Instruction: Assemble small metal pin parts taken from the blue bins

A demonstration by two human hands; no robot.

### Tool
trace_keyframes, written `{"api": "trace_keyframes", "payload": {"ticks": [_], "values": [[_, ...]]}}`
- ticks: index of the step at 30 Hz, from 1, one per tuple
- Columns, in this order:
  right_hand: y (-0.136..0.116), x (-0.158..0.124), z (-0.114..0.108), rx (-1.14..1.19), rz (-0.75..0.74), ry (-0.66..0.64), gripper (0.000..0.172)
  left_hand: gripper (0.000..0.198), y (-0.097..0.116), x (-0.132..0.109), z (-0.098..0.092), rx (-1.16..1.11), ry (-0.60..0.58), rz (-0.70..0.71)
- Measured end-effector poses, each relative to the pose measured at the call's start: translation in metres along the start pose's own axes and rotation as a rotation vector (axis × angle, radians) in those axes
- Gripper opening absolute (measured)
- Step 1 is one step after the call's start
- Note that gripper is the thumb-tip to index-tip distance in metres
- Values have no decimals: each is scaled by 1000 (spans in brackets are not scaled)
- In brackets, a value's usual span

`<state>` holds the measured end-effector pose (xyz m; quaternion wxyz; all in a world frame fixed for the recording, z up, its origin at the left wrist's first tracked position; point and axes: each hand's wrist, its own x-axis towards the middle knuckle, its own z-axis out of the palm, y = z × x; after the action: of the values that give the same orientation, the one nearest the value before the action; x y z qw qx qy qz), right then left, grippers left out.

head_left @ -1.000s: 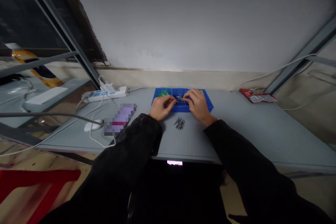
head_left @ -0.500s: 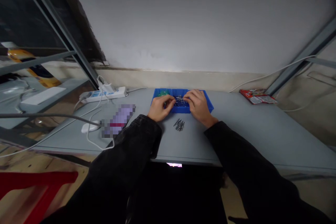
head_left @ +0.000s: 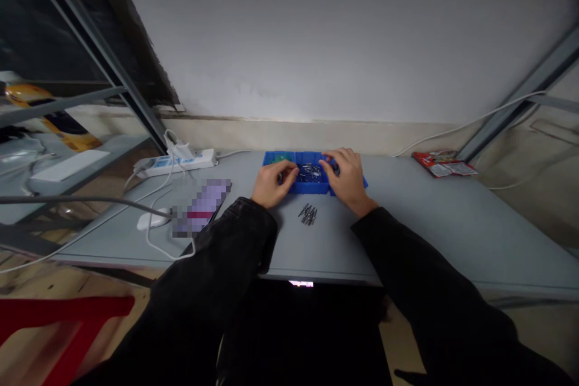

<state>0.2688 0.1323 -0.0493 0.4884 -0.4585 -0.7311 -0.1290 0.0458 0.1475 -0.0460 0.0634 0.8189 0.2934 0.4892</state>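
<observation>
A blue divided tray [head_left: 272, 158] sits at the far middle of the grey table [head_left: 434, 217] and holds small metal parts [head_left: 310, 172]. My left hand [head_left: 272, 184] rests at the tray's near left edge, fingers curled in a pinch over the parts. My right hand [head_left: 347, 178] lies over the tray's right side with fingers bent down into it. What either hand pinches is too small to see. A small pile of dark screws [head_left: 308, 213] lies on the table just in front of the tray, between my wrists.
A white power strip [head_left: 174, 161] with plugs and cables lies at the far left, a white mouse [head_left: 152, 219] and a blurred purple object [head_left: 201, 207] nearer. A red packet [head_left: 442, 163] sits far right. A red stool [head_left: 58, 319] stands lower left.
My right hand has shifted a little to the right and farther over the tray. My left hand stays at the tray's near left edge. The view has tilted slightly.
</observation>
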Motion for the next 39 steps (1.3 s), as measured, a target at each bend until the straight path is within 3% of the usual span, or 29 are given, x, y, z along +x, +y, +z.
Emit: {"api": "trace_keyframes", "payload": {"ticks": [6, 10, 14, 21, 33, 36, 39], "values": [[-28, -9, -7, 274, -201, -429, 16, 16, 0, -1, 0, 4, 4, 9], [-39, -13, -9, 161, -302, -693, 17, 17, 1, -1, 1, 7, -11, -4], [-35, -13, -9, 41, -284, -790, 19, 19, 2, -2, 1, 11, -18, -5], [-26, -17, -3, -8, -274, -806, 25, 20, 2, -2, 1, 15, -30, -12], [-28, -24, 5, 13, -256, -760, 14, 18, 3, -1, 1, -11, -16, -33], [-35, -22, 2, 117, -261, -696, 13, 20, 2, -1, 1, -22, -20, -43], [-40, -17, -2, 128, -256, -552, 16, 25, 3, -1, -1, -33, -45, -43]]}}
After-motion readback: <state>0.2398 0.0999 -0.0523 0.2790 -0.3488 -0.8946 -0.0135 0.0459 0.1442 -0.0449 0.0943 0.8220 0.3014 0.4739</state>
